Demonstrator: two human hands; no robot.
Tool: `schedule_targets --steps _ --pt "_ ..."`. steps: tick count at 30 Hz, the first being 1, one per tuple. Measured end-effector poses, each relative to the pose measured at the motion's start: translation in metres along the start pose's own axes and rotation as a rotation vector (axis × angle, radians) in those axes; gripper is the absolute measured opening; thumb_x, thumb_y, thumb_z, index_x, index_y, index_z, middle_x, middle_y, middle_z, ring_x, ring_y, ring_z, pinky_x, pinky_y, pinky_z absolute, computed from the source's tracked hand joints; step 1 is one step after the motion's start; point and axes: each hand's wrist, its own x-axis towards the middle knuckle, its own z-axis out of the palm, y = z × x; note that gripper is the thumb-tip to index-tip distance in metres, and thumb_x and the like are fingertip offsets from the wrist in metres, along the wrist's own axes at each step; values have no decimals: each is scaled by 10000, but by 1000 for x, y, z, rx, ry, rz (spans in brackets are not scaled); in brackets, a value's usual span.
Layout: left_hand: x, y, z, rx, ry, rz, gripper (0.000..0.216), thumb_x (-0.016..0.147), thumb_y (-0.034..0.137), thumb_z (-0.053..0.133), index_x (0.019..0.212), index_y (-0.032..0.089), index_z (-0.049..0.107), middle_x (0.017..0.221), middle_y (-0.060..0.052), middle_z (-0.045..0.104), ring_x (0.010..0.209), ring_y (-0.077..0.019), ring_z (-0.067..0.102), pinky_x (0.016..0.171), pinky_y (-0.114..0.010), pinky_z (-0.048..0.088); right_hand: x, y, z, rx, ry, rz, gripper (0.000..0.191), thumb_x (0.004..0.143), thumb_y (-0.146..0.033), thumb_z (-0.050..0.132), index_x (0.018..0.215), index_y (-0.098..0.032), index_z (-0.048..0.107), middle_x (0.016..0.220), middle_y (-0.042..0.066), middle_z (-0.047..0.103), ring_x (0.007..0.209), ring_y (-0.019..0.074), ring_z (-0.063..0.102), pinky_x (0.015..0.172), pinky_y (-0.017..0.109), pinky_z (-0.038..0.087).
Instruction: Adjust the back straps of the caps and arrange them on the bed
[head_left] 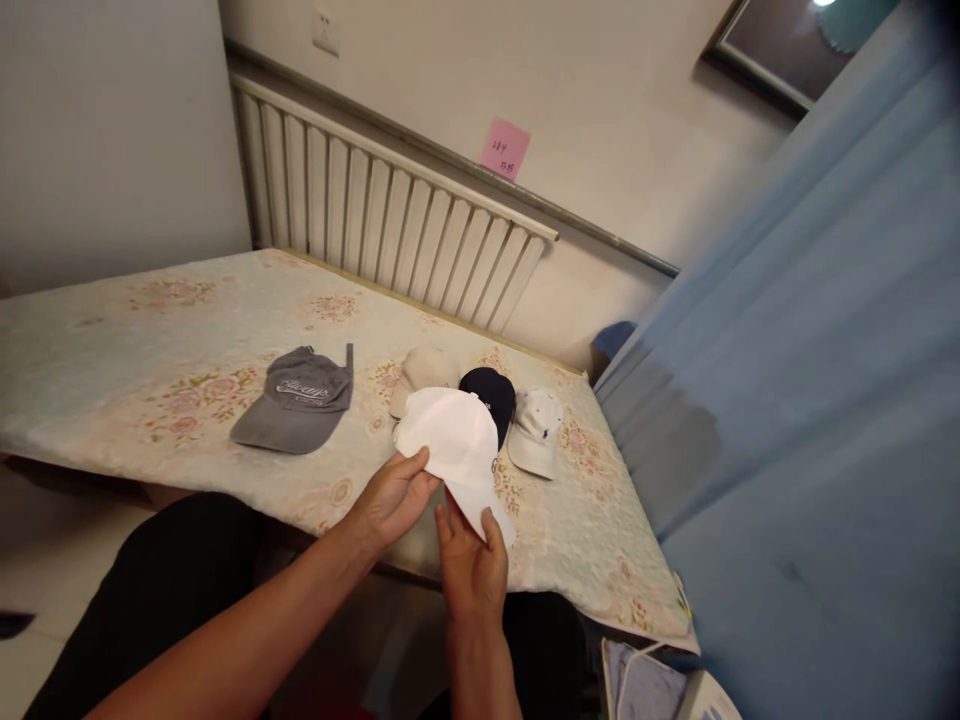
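Observation:
A white baseball cap (450,435) is held up between my two hands, its brim pointing down to the right. My left hand (396,495) pinches the lower edge of its crown, thumb on top. At the brim, my right hand (472,560) grips with the thumb in front and the fingers behind, partly hidden. Behind the held cap lie a beige cap (429,368) and a black cap (489,390), both partly covered by it. A light cap with a small dark logo (536,430) rests to their right. Farther left sits a grey cap with white lettering (300,395).
The caps lie on a floral cloth (187,340) over a table-like surface. A white radiator (390,210) stands along its far edge, below a pink note (505,148) on the wall. A blue curtain (810,400) hangs at the right. A box-like item (645,680) sits below the near right corner.

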Motion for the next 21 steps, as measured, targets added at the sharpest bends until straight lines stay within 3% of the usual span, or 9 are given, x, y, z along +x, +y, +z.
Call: schedule_targets --steps 4,8,13,21 --pt "-2 1 2 -29 -18 8 583 837 3 528 1388 158 422 1190 -114 668 1110 -211 621 1042 -347 430 -2 3 4 -28 -26 -27 438 820 -374 578 1219 -196 563 1243 105 640 1178 235 586 1096 498 344" --pt "-10 -11 4 -42 0 -74 560 814 11 563 1350 146 473 1118 -119 699 1064 -228 647 1002 -343 461 -4 16 18 -80 -90 -22 447 816 -435 582 1188 -188 600 1235 106 645 1233 215 540 1123 441 322" --pt "-19 -18 3 -22 -71 -164 483 808 34 573 1269 177 554 1075 -116 712 1066 -243 645 954 -350 480 0 27 27 -80 -40 -24 411 814 -376 583 1174 -179 613 1223 69 659 1240 195 534 1133 396 318" --pt "-16 -2 -1 -62 -63 -157 547 799 -16 529 1326 120 478 1127 -129 688 1103 -224 622 1051 -366 395 6 20 21 -33 -5 -7 289 808 -292 598 1068 -178 653 1062 64 727 1114 180 626 1114 401 347"
